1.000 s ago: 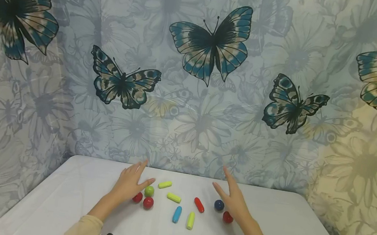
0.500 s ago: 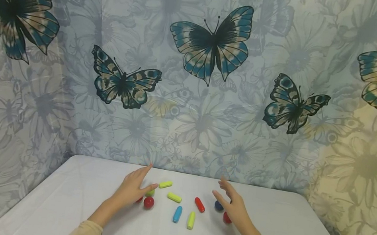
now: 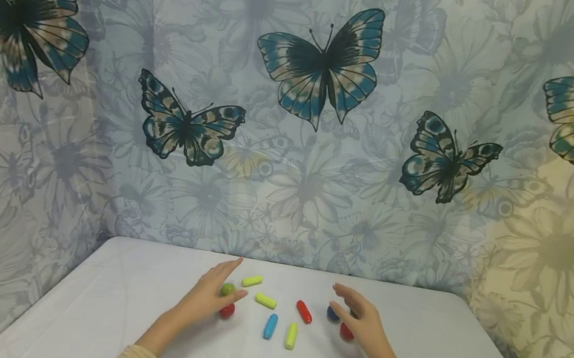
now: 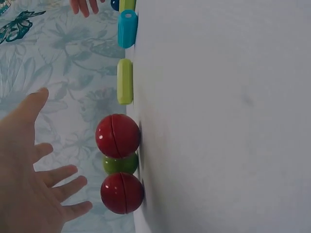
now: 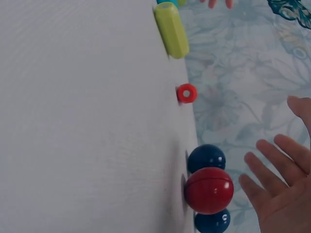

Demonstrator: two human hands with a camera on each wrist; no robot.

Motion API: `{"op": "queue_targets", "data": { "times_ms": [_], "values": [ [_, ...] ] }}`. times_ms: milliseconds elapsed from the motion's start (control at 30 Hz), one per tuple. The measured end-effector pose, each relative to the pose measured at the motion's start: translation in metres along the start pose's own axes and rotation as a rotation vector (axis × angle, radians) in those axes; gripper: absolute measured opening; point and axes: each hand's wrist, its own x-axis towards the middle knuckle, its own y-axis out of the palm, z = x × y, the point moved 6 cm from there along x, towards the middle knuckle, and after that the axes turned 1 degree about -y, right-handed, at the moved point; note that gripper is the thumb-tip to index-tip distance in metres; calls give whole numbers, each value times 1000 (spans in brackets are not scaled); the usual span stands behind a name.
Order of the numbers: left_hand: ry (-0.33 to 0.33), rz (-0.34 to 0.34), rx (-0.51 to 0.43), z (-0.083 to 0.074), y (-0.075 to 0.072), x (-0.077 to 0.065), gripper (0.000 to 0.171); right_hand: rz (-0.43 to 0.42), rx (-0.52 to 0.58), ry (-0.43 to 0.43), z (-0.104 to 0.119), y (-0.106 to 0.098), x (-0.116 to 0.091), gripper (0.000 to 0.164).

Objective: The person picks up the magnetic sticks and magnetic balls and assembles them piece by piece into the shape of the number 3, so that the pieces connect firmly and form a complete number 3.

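Note:
My left hand (image 3: 207, 296) hovers above the left group of balls, thumb and fingers spread, holding nothing. Under it lie a green ball (image 3: 228, 289) and a red ball (image 3: 227, 310); a second red ball (image 4: 122, 193), covered by the hand in the head view, appears in the left wrist view. On the other side my right hand (image 3: 367, 325), fingers relaxed and slightly bent, hangs over a dark blue ball (image 3: 333, 314) and a red ball (image 3: 347, 332). Another blue ball (image 5: 213, 221) shows in the right wrist view. Neither hand grips anything.
Between the hands lie short faceted sticks: a blue one (image 3: 270, 326), a red one (image 3: 304, 312) with a hole in its end, and yellow-green ones (image 3: 291, 335). All rest on a white table (image 3: 100, 293). A butterfly-patterned cloth (image 3: 307, 194) hangs behind it.
Both hands have come down closer to the balls. The left hand has shifted right, and the right hand's fingers have bent a little more. Balls and sticks have stayed put.

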Motion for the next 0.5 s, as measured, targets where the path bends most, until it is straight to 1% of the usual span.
{"op": "queue_targets", "data": {
  "times_ms": [100,233,500],
  "values": [
    [22,17,-34,-4,2,-2,78,2,27,-3,-3,-1,-3,45],
    [31,37,-73,-8,5,-4,76,20,46,3,-5,-4,-6,41],
    [98,34,-86,-17,12,-6,73,61,98,25,-8,-10,-9,36]
  ]
}}
